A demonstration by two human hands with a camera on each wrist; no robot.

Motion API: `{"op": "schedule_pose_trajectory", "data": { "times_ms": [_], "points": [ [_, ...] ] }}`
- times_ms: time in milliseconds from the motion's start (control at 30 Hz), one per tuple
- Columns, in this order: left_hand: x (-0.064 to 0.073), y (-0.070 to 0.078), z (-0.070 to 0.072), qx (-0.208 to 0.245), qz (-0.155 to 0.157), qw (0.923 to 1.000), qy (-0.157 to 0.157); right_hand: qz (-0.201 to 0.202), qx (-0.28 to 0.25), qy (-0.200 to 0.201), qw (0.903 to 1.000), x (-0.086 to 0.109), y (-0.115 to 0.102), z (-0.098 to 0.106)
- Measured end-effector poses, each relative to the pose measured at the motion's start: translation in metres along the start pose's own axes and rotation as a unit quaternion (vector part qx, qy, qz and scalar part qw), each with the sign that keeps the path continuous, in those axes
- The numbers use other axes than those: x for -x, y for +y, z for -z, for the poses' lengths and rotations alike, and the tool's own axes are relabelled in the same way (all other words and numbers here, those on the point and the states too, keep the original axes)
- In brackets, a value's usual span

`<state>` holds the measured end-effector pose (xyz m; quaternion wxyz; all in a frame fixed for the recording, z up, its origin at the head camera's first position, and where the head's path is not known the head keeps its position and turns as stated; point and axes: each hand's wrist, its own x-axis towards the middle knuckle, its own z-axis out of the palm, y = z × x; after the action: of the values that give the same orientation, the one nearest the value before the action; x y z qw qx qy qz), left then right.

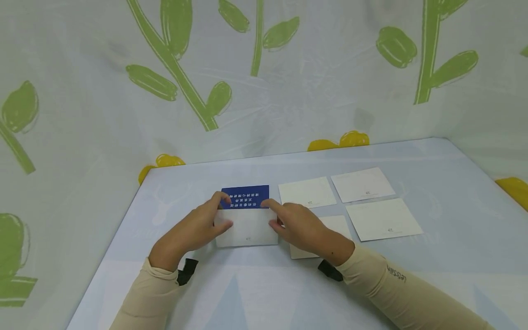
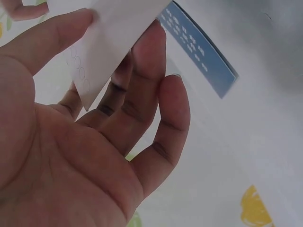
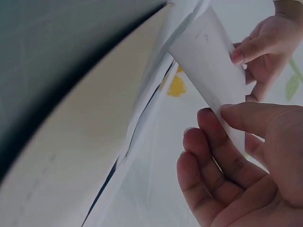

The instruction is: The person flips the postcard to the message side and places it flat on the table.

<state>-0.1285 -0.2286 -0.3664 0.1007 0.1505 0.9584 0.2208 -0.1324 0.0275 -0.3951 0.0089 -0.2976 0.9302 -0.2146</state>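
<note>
Both hands hold a white card by its two ends, tilted up off the table. My left hand pinches the left end between thumb and fingers. At the right end, the thumb and fingers of my right hand pinch the edge. Just beyond the white card lies a blue card with lines of white characters; its near part is hidden behind the white one. In the right wrist view, the held white card shows a small printed mark near one corner.
To the right lie several more white cards, including a back one, a front one and one partly covered by my right hand. A leaf-patterned sheet hangs behind the pale table.
</note>
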Motion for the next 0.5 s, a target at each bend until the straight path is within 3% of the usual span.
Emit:
{"op": "schedule_pose_trajectory", "data": {
  "times_ms": [200, 500],
  "points": [
    [-0.0005, -0.0007, -0.0027, 0.005, 0.002, 1.0, -0.007, -0.012, -0.003, -0.013, 0.9998, -0.0007, 0.001, -0.0023],
    [-0.0033, -0.0002, -0.0059, 0.005, 0.013, 0.9996, -0.026, -0.035, -0.049, -0.039, 0.9974, -0.0021, 0.0032, -0.0029]
  ]
}}
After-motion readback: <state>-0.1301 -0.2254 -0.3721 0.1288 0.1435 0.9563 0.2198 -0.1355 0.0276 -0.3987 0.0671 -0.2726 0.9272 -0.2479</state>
